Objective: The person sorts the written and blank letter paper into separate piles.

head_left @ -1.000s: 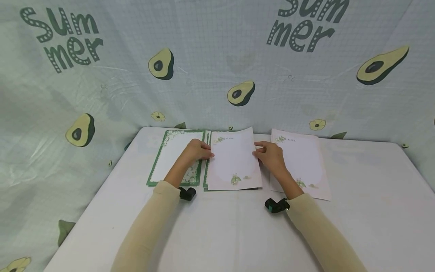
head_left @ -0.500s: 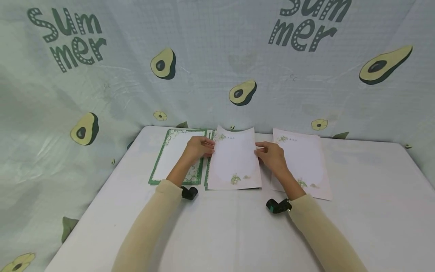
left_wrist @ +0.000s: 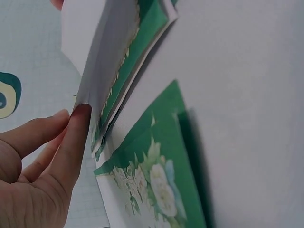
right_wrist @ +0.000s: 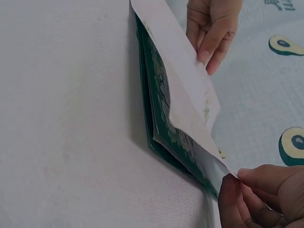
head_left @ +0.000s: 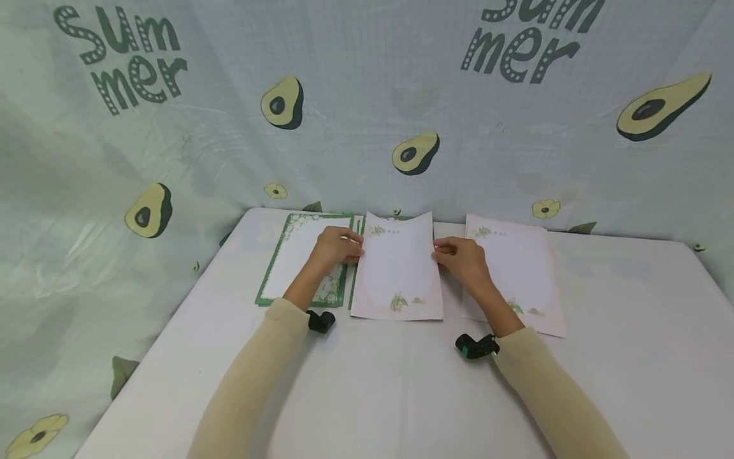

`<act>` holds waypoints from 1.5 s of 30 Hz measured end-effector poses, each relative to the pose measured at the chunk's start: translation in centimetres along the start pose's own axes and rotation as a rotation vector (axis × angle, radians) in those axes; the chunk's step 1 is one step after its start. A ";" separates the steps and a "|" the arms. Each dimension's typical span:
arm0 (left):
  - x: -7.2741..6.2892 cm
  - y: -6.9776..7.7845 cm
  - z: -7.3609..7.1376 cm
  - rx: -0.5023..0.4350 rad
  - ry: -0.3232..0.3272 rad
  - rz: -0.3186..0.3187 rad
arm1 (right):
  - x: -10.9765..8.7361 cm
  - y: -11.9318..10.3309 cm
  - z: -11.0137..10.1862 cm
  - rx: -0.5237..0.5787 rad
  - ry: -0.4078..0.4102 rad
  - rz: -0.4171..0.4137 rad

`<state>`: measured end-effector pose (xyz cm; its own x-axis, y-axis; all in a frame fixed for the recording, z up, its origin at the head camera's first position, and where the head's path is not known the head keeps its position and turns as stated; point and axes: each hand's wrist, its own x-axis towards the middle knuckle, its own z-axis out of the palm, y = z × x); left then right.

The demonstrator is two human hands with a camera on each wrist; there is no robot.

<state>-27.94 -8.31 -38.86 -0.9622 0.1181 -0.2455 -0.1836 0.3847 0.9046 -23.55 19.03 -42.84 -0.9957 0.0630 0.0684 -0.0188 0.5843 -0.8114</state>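
A pale pink sheet of paper point(head_left: 398, 274) with small leaf prints is held slightly bowed at the middle of the table. My left hand point(head_left: 335, 248) pinches its left edge between thumb and fingers. On the opposite edge, my right hand point(head_left: 467, 261) has the paper between thumb and forefinger. Both wrist views show the sheet raised over green-bordered papers point(right_wrist: 152, 114), which it mostly covers from above. Beneath my left wrist lies another green-bordered stack point(left_wrist: 161, 185) with white flowers. Pink sheets point(head_left: 522, 274) lie under and beside my right wrist.
The white-covered table point(head_left: 401, 382) extends in front of the papers and to the right. Behind its far edge hangs a pale curtain point(head_left: 344, 146) with avocado prints. A small black device point(head_left: 477, 346) sits at each wrist.
The sheet's left side has lifted and the paper bows more, with the left fingers gripping that edge. The right hand keeps its hold. The head view has shifted slightly.
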 end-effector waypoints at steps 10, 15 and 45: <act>-0.1 0.1 -0.1 -0.060 0.051 0.036 | 0.1 -0.3 -0.2 0.029 0.045 -0.029; -0.4 -0.2 -0.2 -0.127 0.076 0.041 | -0.2 -0.3 0.2 0.080 0.042 0.007; -0.3 -1.2 -0.2 -0.207 0.049 0.061 | -0.7 -0.4 0.1 0.174 0.071 -0.018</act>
<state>-27.47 -8.98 -39.81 -0.9805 0.0892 -0.1754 -0.1572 0.1812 0.9708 -22.84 18.69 -42.58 -0.9862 0.1146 0.1198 -0.0583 0.4370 -0.8976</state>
